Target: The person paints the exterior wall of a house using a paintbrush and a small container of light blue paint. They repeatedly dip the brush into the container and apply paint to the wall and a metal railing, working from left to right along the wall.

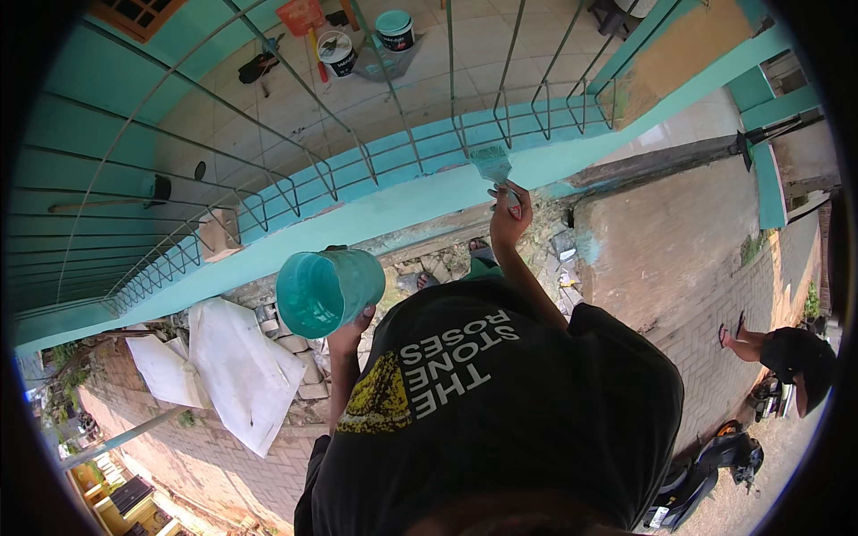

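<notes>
My right hand (511, 216) grips the handle of a paintbrush (491, 163). Turquoise paint coats its bristles, which lie against or just in front of the top of a low turquoise wall (429, 195), beside the wire fence. Whether they touch the wall, I cannot tell. Off to the left, my left hand (348, 331) holds a turquoise paint-covered bucket (362, 278) from its side and below. The bucket is tilted so its mouth faces left, and wet turquoise paint shows inside. Part of the left hand is hidden behind the bucket.
A metal wire fence (412, 144) rises from the wall. Behind it, paint pails (395, 33) and a red dustpan (299, 17) stand on tiles. White sheets (238, 368) lie over rubble at left. A person (791, 362) and a motorcycle (704, 479) are at right.
</notes>
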The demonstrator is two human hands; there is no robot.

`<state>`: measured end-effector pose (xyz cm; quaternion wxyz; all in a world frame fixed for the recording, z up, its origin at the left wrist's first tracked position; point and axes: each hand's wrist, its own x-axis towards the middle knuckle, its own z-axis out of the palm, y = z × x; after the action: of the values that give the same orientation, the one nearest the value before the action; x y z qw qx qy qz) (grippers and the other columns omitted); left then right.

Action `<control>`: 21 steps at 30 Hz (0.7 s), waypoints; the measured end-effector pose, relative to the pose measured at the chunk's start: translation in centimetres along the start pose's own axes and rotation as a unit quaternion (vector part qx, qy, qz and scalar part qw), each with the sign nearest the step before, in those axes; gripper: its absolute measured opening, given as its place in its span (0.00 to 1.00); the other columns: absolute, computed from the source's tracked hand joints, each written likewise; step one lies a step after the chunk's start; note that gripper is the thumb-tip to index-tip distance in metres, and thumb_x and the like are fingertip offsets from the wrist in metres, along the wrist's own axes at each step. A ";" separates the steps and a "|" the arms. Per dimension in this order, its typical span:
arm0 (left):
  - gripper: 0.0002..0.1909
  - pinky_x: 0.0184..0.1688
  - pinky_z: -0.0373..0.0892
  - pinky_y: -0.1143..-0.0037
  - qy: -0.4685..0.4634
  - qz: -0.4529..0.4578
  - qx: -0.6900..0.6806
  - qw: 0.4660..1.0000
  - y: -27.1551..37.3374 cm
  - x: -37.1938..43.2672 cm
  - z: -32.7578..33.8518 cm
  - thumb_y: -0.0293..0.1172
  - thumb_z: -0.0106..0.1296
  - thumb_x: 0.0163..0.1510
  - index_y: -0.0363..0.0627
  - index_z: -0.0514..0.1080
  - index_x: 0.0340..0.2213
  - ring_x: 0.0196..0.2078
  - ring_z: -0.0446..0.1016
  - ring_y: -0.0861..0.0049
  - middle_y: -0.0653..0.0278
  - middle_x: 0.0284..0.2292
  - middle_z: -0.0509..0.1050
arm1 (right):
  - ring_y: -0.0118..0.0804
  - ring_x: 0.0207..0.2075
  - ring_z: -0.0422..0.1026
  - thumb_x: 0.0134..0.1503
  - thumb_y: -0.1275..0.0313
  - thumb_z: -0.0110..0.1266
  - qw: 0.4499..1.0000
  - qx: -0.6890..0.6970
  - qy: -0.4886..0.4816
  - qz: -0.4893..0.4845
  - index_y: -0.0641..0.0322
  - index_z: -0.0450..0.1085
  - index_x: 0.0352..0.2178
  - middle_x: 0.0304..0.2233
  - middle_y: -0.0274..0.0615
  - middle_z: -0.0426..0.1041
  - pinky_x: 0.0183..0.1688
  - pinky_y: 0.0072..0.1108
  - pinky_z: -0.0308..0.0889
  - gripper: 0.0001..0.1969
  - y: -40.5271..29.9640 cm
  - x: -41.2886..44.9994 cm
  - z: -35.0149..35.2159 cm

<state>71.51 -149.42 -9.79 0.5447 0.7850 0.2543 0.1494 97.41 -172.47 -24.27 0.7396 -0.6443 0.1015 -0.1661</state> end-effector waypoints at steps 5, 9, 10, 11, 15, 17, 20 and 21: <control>0.33 0.52 0.68 0.65 -0.071 -0.040 0.000 0.997 -0.1 1.4 -0.4 0.48 0.66 0.48 0.39 0.69 0.50 0.48 0.72 0.67 0.58 0.46 0.74 | 0.36 0.33 0.81 0.59 0.78 0.55 0.996 0.059 0.044 0.044 0.64 0.72 0.42 0.34 0.44 0.78 0.25 0.18 0.71 0.09 2.2 3.7 4.5; 0.32 0.51 0.67 0.65 -0.066 0.010 -0.014 0.998 1.2 1.1 -0.7 0.48 0.66 0.48 0.41 0.70 0.49 0.47 0.72 0.68 0.60 0.45 0.75 | 0.32 0.31 0.79 0.59 0.78 0.56 0.996 0.075 0.046 -0.012 0.64 0.72 0.42 0.34 0.44 0.77 0.26 0.17 0.70 0.08 5.4 5.3 5.7; 0.32 0.51 0.67 0.65 -0.060 0.011 -0.016 0.998 1.4 0.8 -0.8 0.48 0.66 0.48 0.41 0.70 0.48 0.47 0.72 0.68 0.60 0.45 0.75 | 0.30 0.30 0.78 0.59 0.78 0.56 0.996 0.072 0.051 -0.012 0.64 0.72 0.41 0.33 0.44 0.77 0.26 0.17 0.70 0.08 5.3 5.3 6.0; 0.32 0.51 0.67 0.66 -0.057 -0.006 -0.005 0.998 1.3 0.6 -1.1 0.49 0.66 0.48 0.41 0.70 0.48 0.47 0.72 0.69 0.60 0.45 0.75 | 0.29 0.29 0.78 0.59 0.79 0.56 0.996 0.068 0.056 -0.012 0.65 0.72 0.41 0.33 0.44 0.77 0.26 0.17 0.70 0.08 5.2 5.4 6.3; 0.31 0.50 0.68 0.66 -0.065 -0.066 -0.002 0.996 0.6 0.2 -1.9 0.47 0.67 0.48 0.41 0.71 0.48 0.47 0.72 0.69 0.61 0.45 0.75 | 0.28 0.26 0.75 0.57 0.82 0.55 0.995 0.045 0.059 -0.071 0.68 0.72 0.39 0.33 0.45 0.76 0.29 0.20 0.75 0.08 5.7 6.1 6.3; 0.30 0.49 0.69 0.67 -0.067 -0.066 -0.006 0.996 -0.1 -0.1 -2.2 0.44 0.68 0.47 0.40 0.71 0.47 0.46 0.72 0.70 0.62 0.44 0.75 | 0.30 0.29 0.76 0.55 0.84 0.53 0.998 0.012 0.047 -0.045 0.71 0.71 0.38 0.34 0.48 0.76 0.33 0.22 0.76 0.08 5.3 4.3 4.8; 0.29 0.47 0.69 0.68 -0.064 -0.030 -0.005 0.997 -0.2 0.2 -1.7 0.42 0.68 0.47 0.40 0.71 0.46 0.44 0.73 0.71 0.62 0.43 0.75 | 0.33 0.32 0.78 0.54 0.85 0.52 0.999 0.006 0.016 -0.039 0.72 0.71 0.39 0.35 0.49 0.76 0.36 0.23 0.76 0.09 3.2 0.5 2.0; 0.29 0.47 0.69 0.69 -0.070 -0.046 -0.008 0.996 -0.1 0.2 -1.6 0.42 0.68 0.47 0.40 0.71 0.46 0.43 0.73 0.71 0.62 0.42 0.75 | 0.34 0.32 0.78 0.55 0.85 0.52 0.999 -0.015 0.004 -0.042 0.73 0.70 0.39 0.36 0.49 0.76 0.36 0.23 0.76 0.09 2.4 -0.8 0.8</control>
<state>70.80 -148.05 -9.26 0.5741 0.7765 0.2498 0.0709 97.23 -171.15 -26.55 0.7214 -0.6587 0.0798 -0.1984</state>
